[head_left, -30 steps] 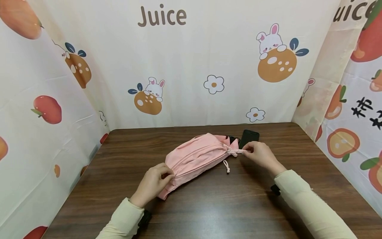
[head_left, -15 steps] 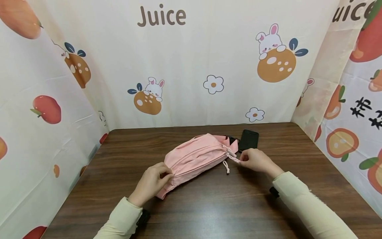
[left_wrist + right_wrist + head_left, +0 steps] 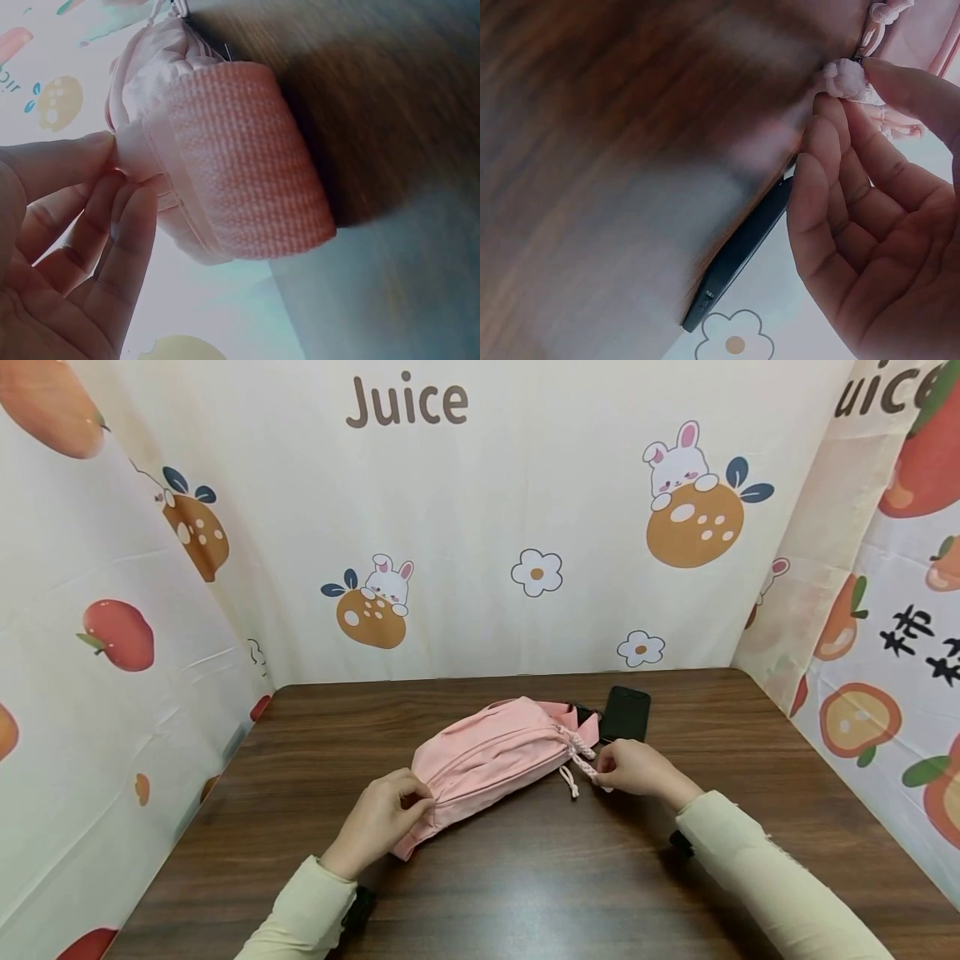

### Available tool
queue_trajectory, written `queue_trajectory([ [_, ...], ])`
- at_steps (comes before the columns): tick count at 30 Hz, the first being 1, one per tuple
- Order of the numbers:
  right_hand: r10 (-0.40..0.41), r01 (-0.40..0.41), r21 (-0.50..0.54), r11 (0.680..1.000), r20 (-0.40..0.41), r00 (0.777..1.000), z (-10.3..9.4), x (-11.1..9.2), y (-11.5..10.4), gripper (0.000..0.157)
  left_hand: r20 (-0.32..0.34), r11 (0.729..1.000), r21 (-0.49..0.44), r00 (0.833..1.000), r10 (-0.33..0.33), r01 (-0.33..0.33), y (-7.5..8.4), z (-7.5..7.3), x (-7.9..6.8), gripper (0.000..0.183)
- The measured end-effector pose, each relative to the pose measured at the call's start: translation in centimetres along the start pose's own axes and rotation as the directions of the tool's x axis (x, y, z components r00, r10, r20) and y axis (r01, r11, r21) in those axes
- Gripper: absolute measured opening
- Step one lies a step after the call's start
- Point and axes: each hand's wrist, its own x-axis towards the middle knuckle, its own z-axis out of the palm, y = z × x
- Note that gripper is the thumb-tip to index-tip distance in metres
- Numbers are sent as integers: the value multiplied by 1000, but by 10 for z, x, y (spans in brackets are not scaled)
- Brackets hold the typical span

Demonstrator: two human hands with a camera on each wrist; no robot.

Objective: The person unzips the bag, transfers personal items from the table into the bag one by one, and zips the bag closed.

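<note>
A pink waist bag (image 3: pixel 483 752) lies slantwise across the middle of the table. At its near left end, my left hand (image 3: pixel 388 814) pinches the fabric between thumb and fingers. The left wrist view shows a folded woven strap (image 3: pixel 251 161) right beside those fingertips. By the far right end, my right hand (image 3: pixel 637 767) holds a pale braided cord (image 3: pixel 581 762) that runs from the bag's zipper. Thumb and forefinger pinch it at its knot (image 3: pixel 845 79) in the right wrist view. A second short looped cord (image 3: pixel 570 781) hangs onto the table from the bag.
A black phone-like slab (image 3: pixel 626 712) lies behind my right hand, close to the bag's black buckle (image 3: pixel 581 712). The brown wooden table (image 3: pixel 525 893) is bordered at the back and sides by printed cloth (image 3: pixel 465 510).
My right hand has moved down and slightly left toward me, swinging the braided cord from pointing right to pointing toward the near side. The left hand has stayed at the bag's end.
</note>
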Motion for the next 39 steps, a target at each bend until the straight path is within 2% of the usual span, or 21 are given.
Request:
queue_trajectory([
  [13,10,-10,9,1000,23,1000,3,1,2,18,26,999,37,999,-33,32,3,1,2,9],
  [23,-14,14,13,1000,-12,1000,2,2,1,13,18,998,61,999,-36,35,7,1,4,11],
  [30,-48,52,42,998,-93,995,1,4,0,8,13,997,64,999,-33,32,10,1,8,7],
  [39,-84,93,24,995,-244,966,-9,13,3,7,-7,999,50,1000,13,-12,20,2,19,6],
])
